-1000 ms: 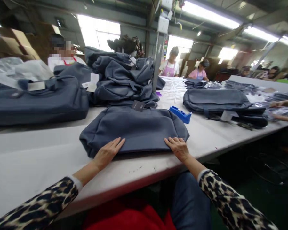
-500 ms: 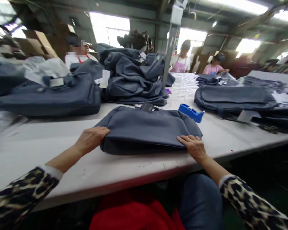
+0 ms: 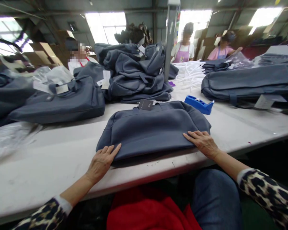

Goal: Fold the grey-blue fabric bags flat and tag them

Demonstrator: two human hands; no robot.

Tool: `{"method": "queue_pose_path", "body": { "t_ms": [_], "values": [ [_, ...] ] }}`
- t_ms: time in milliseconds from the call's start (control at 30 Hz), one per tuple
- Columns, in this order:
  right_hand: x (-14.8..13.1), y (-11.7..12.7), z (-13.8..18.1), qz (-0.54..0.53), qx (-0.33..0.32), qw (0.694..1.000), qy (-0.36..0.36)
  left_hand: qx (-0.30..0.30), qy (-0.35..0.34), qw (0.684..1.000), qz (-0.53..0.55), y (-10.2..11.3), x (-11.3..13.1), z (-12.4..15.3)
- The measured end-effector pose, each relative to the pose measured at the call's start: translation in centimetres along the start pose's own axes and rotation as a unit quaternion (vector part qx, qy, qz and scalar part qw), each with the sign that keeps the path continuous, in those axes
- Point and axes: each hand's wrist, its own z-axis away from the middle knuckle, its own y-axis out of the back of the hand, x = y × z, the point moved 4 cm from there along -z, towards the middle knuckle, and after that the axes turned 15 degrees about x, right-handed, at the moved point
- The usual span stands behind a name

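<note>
A dark blue-grey handbag [image 3: 153, 129] lies flat on the white table in front of me, its long front edge toward me. At its near left corner my left hand [image 3: 100, 163] rests with fingers stretched out over the material. My right hand [image 3: 203, 143] lies on the near right part of the bag, fingers spread and palm down. A black hang tag [image 3: 146, 104] sits at the far edge by the handle. The underside of the bag is hidden.
Behind the bag is a blue tape dispenser [image 3: 199, 104]. More dark bags lie left [image 3: 62, 105] and right [image 3: 249, 83], with a heaped pile of bags [image 3: 134, 73] beside a grey post [image 3: 168, 41]. Clear plastic [image 3: 9, 140] lies at left. Co-workers [image 3: 183, 48] are across the table.
The left hand has shifted from the bag's left side to its near left corner, its fingers now stretched out. The bag lies flatter, its front gap narrower. The view has turned slightly.
</note>
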Motion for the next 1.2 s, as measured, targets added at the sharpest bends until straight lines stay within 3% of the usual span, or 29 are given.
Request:
{"method": "queue_pose_path", "body": {
  "t_ms": [167,300,433,600,667,767,867,967,1200],
  "values": [
    [0.1,0.7,-1.5,-0.019,-0.031,0.999,0.018,0.018,-0.036,0.998,0.050,1.1,0.6,0.3],
    [-0.2,1.5,-3.7,-0.043,-0.056,0.997,0.037,0.022,-0.057,0.997,0.049,0.7,0.9,1.2],
    [0.0,0.4,-4.6,-0.089,-0.049,0.994,0.036,0.036,-0.073,0.996,0.033,0.9,1.4,0.6],
    [0.5,-1.9,-3.7,-0.118,-0.040,0.992,0.028,0.029,-0.066,0.997,0.010,3.0,3.8,-5.1],
    [0.6,-2.2,-3.6,-0.127,-0.038,0.991,0.033,0.039,-0.088,0.995,0.032,3.4,6.1,-8.0],
    [0.6,-2.1,-3.7,-0.125,-0.044,0.990,0.037,0.011,-0.138,0.987,0.076,2.2,9.9,-10.2],
    [0.4,-1.7,-4.0,-0.120,-0.044,0.991,0.042,-0.012,-0.137,0.989,0.059,0.0,12.3,-9.6],
    [0.2,-1.1,-4.2,-0.130,-0.035,0.990,0.050,-0.002,-0.125,0.991,0.054,-1.4,12.7,-8.1],
    [-2.2,-1.4,-4.1,-0.052,-0.093,0.993,0.045,-0.003,-0.085,0.987,0.137,-1.2,12.1,-7.7]
  ]
}}
